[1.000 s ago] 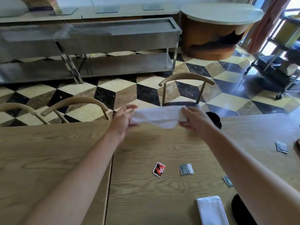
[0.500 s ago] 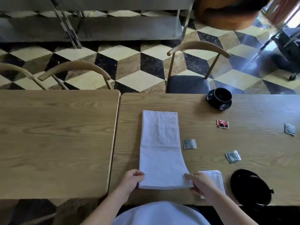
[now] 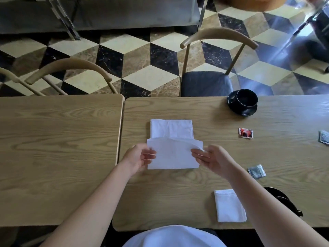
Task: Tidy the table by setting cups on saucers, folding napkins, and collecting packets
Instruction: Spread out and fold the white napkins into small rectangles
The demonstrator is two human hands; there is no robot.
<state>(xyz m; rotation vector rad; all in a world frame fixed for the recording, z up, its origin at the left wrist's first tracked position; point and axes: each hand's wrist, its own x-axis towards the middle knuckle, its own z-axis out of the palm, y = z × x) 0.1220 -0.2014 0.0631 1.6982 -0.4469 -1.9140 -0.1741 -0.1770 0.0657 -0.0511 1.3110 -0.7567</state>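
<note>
Head view, step in hand: folding the napkin in half, by the look of it; the near half is lifted and being carried over the far half, which lies flat on the table.
Head view, left hand: pinching the napkin's left edge, fingertips laid on the cloth, thumb hidden behind it.
Head view, right hand: fingers fairly straight at the right edge; it seems to hold the corner lightly, though I cannot see the thumb's contact.
Head view, doing it well: I would bring both raised corners down onto the far corners together, keep the side edges in line, then press the crease flat with open palms. The raised flap looks a touch wider than the part below, so it may land crooked.
Head view, finished napkin: folded square near the front edge, on the right.
Head view, cup: black, sitting on its saucer at the far edge.
Head view, packets: red packet and two grey packets lie loose to the right, well apart, not yet collected.
Head view, dark dish: partly hidden behind the right forearm; cannot tell what it is.
</note>
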